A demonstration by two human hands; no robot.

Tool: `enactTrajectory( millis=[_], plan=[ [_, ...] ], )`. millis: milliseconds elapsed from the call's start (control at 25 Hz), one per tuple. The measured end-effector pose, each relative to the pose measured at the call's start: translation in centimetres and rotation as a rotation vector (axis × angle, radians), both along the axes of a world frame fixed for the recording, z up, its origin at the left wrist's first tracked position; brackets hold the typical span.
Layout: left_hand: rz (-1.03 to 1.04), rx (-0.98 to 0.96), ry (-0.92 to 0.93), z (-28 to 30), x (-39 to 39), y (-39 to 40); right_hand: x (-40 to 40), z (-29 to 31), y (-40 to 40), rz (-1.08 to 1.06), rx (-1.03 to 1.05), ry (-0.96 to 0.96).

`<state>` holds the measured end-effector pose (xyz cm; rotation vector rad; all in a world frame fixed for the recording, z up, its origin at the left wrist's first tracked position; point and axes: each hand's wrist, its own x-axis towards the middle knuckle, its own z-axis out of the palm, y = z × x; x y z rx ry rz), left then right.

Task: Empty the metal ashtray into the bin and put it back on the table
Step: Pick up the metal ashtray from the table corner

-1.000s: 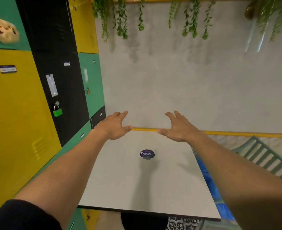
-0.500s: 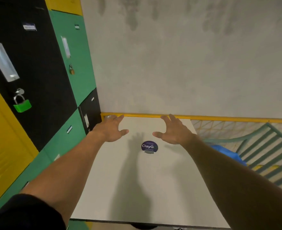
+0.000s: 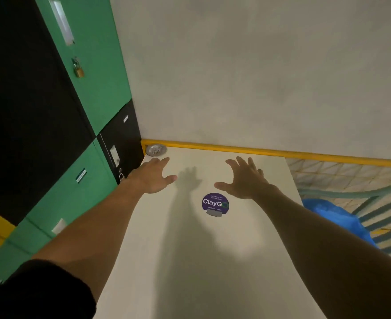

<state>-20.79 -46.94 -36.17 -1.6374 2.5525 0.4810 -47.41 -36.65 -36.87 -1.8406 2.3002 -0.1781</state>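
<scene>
A small round metal ashtray (image 3: 156, 149) sits at the far left corner of the pale table (image 3: 213, 261), against the yellow rail. My left hand (image 3: 154, 177) hovers just short of it, palm down, fingers spread, holding nothing. My right hand (image 3: 245, 180) hangs over the table's far middle, also spread and empty, just beyond a round purple sticker (image 3: 215, 203). No bin shows in view.
Green and black lockers (image 3: 93, 88) with padlocks stand tight along the table's left side. A grey wall (image 3: 259, 77) closes the far end behind a yellow rail (image 3: 282, 153). To the right, a blue plastic bag (image 3: 335, 217) lies on a green slatted chair (image 3: 383, 212).
The view has tilted down and closer to the table. Both hands have lowered over the far end, and the ashtray has come into sight beyond my left fingertips.
</scene>
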Motion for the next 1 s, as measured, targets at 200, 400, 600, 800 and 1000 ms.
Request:
enactTrajectory(
  millis=[200,400,600,800,1000],
  plan=[
    [0.09,0.048,0.018,-3.1,-1.0,-4.4,-1.6,-2.1,-6.1,0.067,0.068,-0.004],
    [0.23,0.114,0.168,-6.8,-1.3,-10.3,-1.0,-4.9,-12.9,0.117,0.145,-0.038],
    [0.393,0.172,0.376,-11.5,-0.7,-18.3,0.4,-8.9,-21.2,0.129,0.216,-0.044],
    [0.681,0.308,0.66,-16.5,0.1,-26.1,2.1,-13.7,-28.9,0.149,0.271,-0.083],
    [0.811,0.367,0.78,-21.7,0.8,-31.7,3.4,-18.4,-34.7,0.158,0.304,-0.124]
  ],
)
